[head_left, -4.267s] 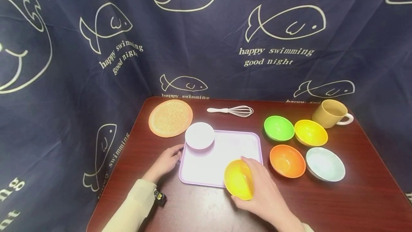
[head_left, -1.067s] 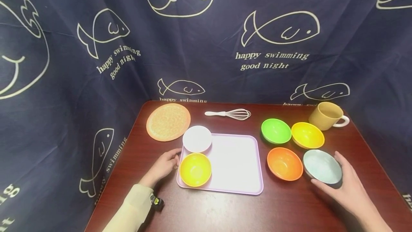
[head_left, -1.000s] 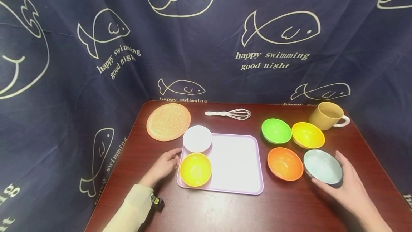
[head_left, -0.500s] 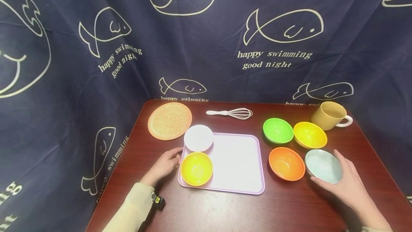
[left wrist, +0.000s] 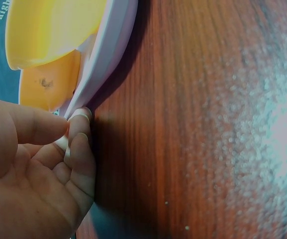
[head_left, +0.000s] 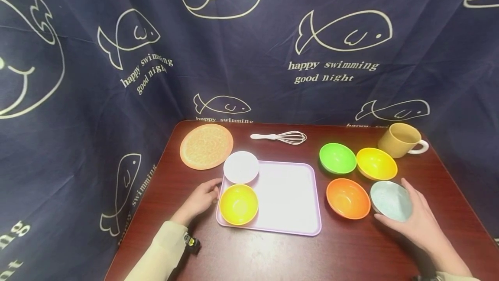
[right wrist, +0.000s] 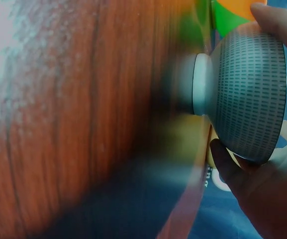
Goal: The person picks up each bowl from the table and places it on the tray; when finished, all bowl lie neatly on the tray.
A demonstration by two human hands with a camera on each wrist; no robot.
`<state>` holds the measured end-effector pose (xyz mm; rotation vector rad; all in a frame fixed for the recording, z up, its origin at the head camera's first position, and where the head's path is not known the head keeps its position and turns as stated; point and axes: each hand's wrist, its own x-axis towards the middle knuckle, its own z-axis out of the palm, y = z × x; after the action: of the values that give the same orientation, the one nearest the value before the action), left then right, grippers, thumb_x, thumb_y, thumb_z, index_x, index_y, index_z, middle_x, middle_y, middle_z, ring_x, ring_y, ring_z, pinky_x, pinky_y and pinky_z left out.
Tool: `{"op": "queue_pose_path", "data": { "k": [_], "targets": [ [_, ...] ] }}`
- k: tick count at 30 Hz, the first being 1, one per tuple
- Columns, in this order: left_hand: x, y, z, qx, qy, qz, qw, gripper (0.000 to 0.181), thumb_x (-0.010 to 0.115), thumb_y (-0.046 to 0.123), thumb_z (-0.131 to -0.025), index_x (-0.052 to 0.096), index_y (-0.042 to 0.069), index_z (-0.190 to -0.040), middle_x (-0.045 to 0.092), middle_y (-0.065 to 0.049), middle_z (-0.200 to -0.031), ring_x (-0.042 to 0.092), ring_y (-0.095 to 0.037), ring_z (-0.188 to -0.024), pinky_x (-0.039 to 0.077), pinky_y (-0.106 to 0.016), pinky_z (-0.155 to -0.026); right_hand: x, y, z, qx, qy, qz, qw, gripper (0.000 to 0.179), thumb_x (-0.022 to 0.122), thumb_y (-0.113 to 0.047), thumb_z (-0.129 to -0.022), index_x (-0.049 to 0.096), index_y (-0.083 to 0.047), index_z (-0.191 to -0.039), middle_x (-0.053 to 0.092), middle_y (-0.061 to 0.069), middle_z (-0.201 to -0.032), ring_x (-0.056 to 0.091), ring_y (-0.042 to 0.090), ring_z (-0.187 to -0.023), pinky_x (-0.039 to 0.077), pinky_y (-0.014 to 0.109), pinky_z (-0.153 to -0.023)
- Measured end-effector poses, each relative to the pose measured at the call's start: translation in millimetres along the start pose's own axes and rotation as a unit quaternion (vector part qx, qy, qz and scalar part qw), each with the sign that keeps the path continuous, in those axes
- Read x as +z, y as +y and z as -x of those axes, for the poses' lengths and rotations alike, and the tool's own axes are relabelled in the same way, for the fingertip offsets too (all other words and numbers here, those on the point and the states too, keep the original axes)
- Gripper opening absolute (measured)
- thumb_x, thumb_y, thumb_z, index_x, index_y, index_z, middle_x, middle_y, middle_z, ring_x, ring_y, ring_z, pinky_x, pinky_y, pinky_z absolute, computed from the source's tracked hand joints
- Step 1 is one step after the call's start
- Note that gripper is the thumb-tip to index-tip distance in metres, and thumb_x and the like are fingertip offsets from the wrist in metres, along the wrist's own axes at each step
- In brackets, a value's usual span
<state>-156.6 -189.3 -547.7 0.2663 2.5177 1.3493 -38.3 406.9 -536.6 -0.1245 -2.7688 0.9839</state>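
Observation:
My left hand (head_left: 200, 198) pinches the left edge of a pale purple tray (head_left: 286, 229); the left wrist view shows thumb and fingertips at its rim. On the tray's left side sit a white bowl (head_left: 241, 167) and, in front of it, a yellow bowl (head_left: 238, 204). At the right, my right hand (head_left: 422, 220) grips a pale blue bowl (head_left: 391, 201) by its sides, thumb in front and fingers behind. The right wrist view shows this bowl's dotted outer wall (right wrist: 252, 89); whether its foot touches the table cannot be told.
Beside the pale blue bowl stand an orange bowl (head_left: 348, 198), a green bowl (head_left: 337, 158) and another yellow bowl (head_left: 376, 164). A tan mug (head_left: 399, 140) is at the back right. A white whisk (head_left: 278, 137) and a round orange mat (head_left: 206, 146) lie at the back.
The yellow bowl, earlier in my right hand, now sits on the tray before the white bowl. My right hand has moved right to the pale blue bowl and closed around it.

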Motion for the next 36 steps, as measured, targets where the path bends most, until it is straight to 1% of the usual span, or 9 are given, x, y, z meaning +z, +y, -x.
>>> {"op": "queue_pose_path", "data": {
  "k": [8,14,17,20,21,23,28,34,36],
  "targets": [
    [0.3,-1.4,1.2,-0.006,0.002,0.003,1.0,0.042,0.054,-0.003,-0.101,0.06,0.0,-0.142,0.056,-0.002,-0.079,0.054,-0.016,-0.069,0.044,-0.03,-0.064,0,1,0.7,0.009,0.004,0.007,0.9999,0.132,0.099,-0.031,-0.067,0.016,-0.007,-0.167,0.031,0.04,-0.149,0.033,0.058,-0.125,0.032,0.074,-0.087],
    [-0.3,0.7,3.0,-0.009,0.001,0.001,1.0,0.042,0.054,-0.003,-0.1,0.06,0.0,-0.142,0.055,-0.002,-0.079,0.054,-0.016,-0.069,0.045,-0.031,-0.065,-6,-5,1.7,0.009,0.026,0.016,0.9995,0.13,0.101,-0.028,-0.064,0.023,-0.01,-0.166,0.039,0.036,-0.145,0.038,0.055,-0.122,0.034,0.065,-0.084],
    [-0.4,-1.4,2.9,-0.008,0.002,0.002,1.0,0.042,0.054,-0.002,-0.101,0.06,0.0,-0.142,0.055,-0.002,-0.079,0.055,-0.016,-0.069,0.046,-0.032,-0.066,-15,-13,-0.8,0.004,0.037,0.017,0.9991,0.128,0.101,-0.027,-0.064,0.025,-0.013,-0.166,0.041,0.033,-0.145,0.04,0.053,-0.121,0.036,0.042,-0.088],
    [-0.7,-5.0,2.0,-0.005,0.002,0.004,1.0,0.042,0.054,-0.002,-0.101,0.06,0.0,-0.142,0.056,-0.002,-0.08,0.055,-0.017,-0.07,0.047,-0.032,-0.066,-23,-28,-7.3,-0.012,0.049,0.01,0.9987,0.127,0.101,-0.024,-0.063,0.026,-0.016,-0.166,0.043,0.031,-0.145,0.039,0.05,-0.121,0.027,0.02,-0.086],
    [-0.9,-6.0,1.6,-0.003,0.001,0.004,1.0,0.042,0.054,-0.001,-0.101,0.06,0.0,-0.142,0.056,-0.002,-0.08,0.056,-0.017,-0.07,0.047,-0.033,-0.066,-24,-35,-10.5,-0.021,0.053,0.006,0.9984,0.127,0.102,-0.023,-0.062,0.028,-0.016,-0.165,0.044,0.03,-0.145,0.04,0.05,-0.121,0.023,0.016,-0.084],
    [-1.8,-6.7,1.2,-0.003,0.0,0.005,1.0,0.042,0.054,0.0,-0.102,0.059,0.001,-0.143,0.056,-0.002,-0.08,0.056,-0.017,-0.07,0.047,-0.033,-0.066,-26,-51,-18.4,-0.04,0.056,-0.003,0.9976,0.127,0.102,-0.02,-0.061,0.029,-0.015,-0.165,0.045,0.03,-0.146,0.04,0.049,-0.123,0.021,0.013,-0.089],
    [-3.3,-5.2,0.3,-0.012,-0.005,-0.004,0.9999,0.042,0.053,0.002,-0.104,0.058,0.002,-0.145,0.057,-0.001,-0.078,0.056,-0.017,-0.071,0.047,-0.033,-0.069,-18,-102,-40.8,-0.077,0.034,-0.026,0.9961,0.127,0.103,-0.021,-0.06,0.03,-0.015,-0.165,0.045,0.027,-0.149,0.042,0.046,-0.127,0.025,0.019,-0.099],
    [-3.3,-1.6,-0.8,-0.01,-0.004,-0.011,0.9999,0.041,0.053,0.002,-0.104,0.058,0.002,-0.145,0.057,-0.002,-0.079,0.057,-0.017,-0.072,0.048,-0.035,-0.072,11,-162,-67.4,-0.106,-0.016,-0.049,0.993,0.122,0.102,-0.031,-0.063,0.033,-0.017,-0.163,0.046,0.018,-0.15,0.045,0.041,-0.127,0.038,0.056,-0.098],
    [-2.9,-1.6,-1.4,-0.007,-0.004,-0.011,0.9999,0.041,0.053,0.002,-0.104,0.058,0.002,-0.145,0.057,-0.003,-0.079,0.057,-0.017,-0.072,0.048,-0.035,-0.072,26,-176,-73.6,-0.114,-0.029,-0.049,0.9919,0.121,0.101,-0.034,-0.065,0.033,-0.019,-0.163,0.047,0.017,-0.15,0.047,0.04,-0.126,0.04,0.063,-0.097]
  ]
}}
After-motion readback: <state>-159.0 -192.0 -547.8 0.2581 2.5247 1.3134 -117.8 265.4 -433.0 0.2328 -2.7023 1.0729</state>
